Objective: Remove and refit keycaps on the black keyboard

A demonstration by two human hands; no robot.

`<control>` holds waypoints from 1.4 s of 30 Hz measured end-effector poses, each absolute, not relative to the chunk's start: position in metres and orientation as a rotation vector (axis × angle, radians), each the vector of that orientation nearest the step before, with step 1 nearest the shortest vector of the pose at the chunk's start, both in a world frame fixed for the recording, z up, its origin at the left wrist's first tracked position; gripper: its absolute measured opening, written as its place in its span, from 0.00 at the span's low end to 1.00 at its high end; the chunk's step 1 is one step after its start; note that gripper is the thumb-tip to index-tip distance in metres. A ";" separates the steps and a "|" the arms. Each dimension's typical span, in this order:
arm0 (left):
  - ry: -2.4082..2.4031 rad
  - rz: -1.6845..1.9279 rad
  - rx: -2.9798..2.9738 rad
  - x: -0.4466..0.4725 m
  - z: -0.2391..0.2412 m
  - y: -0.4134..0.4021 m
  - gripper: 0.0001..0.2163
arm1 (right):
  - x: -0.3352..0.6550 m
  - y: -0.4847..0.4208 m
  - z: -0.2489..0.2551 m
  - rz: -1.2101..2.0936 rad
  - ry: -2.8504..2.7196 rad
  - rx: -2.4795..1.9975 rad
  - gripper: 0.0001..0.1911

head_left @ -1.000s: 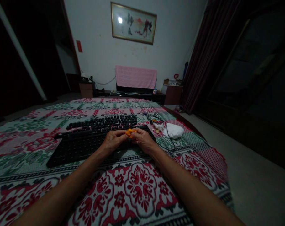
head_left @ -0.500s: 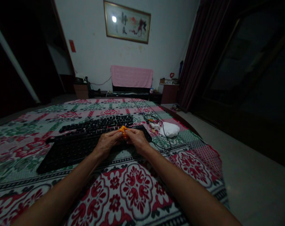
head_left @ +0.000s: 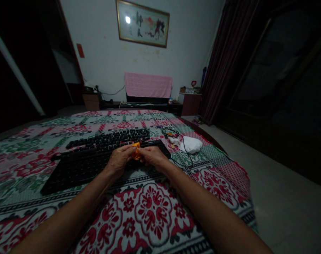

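My left hand (head_left: 120, 158) and my right hand (head_left: 153, 155) meet over the near edge of a black keyboard (head_left: 72, 173). Between their fingertips they pinch a small, bright orange piece (head_left: 136, 151); it looks crumpled and shiny, and its kind cannot be made out. Both hands are closed on it, thumbs uppermost. The keyboard lies slanted on the patterned cloth, its surface showing small studs where keycaps would sit. Behind it are rows of loose-looking black keycaps (head_left: 110, 138). The hands and forearms hide part of the keyboard's right half.
Right of the keyboard lies a white crumpled bundle (head_left: 191, 145) with a thin black cable (head_left: 185, 150) looping around it. The red, green and white cloth (head_left: 152, 211) covers the table. Farther back, a pink towel (head_left: 148, 84) hangs over a screen.
The orange piece has been turned and shifted slightly left between my fingers, showing a flatter, shinier side. My right hand has moved a little to the left with it.
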State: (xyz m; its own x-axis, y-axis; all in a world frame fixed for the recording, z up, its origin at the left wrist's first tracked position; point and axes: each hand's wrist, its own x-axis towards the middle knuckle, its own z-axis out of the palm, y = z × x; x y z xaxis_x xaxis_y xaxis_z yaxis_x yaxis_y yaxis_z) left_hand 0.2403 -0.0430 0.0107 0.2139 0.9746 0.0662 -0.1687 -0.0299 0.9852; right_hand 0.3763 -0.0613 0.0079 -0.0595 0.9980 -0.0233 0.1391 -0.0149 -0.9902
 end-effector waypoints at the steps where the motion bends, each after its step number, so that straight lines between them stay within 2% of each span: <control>1: 0.926 1.166 1.230 0.241 0.011 -0.043 0.18 | 0.378 -0.061 0.009 1.134 -1.414 -1.346 0.17; 3: 0.986 1.163 1.271 0.242 0.011 -0.044 0.17 | 0.387 -0.059 0.013 0.909 -1.584 -1.410 0.14; 5: 1.042 1.120 1.353 0.241 0.010 -0.043 0.18 | 0.402 -0.055 0.017 0.523 -1.734 -1.408 0.09; 7: 1.089 1.058 1.508 0.241 0.008 -0.041 0.17 | 0.421 -0.050 0.018 0.103 -1.722 -1.448 0.12; 10: 1.147 0.995 1.869 0.245 0.006 -0.037 0.15 | 0.449 -0.043 0.010 -0.105 -1.676 -1.653 0.16; 17: 1.154 0.819 2.400 0.289 0.009 -0.029 0.12 | 0.475 -0.037 -0.015 0.018 -1.732 -1.696 0.17; 25: 1.110 0.492 2.741 0.319 0.008 -0.029 0.13 | 0.478 -0.035 -0.014 0.173 -1.584 -1.702 0.18; 29: 1.046 0.354 2.817 0.319 0.014 -0.024 0.11 | 0.481 -0.033 -0.016 0.289 -1.509 -1.697 0.18; 33: 1.028 0.460 2.838 0.328 0.012 -0.020 0.13 | 0.485 -0.028 -0.022 0.405 -1.427 -1.649 0.16; 42: 0.984 0.310 2.831 0.338 0.016 -0.020 0.12 | 0.488 -0.021 -0.030 0.446 -1.347 -1.607 0.16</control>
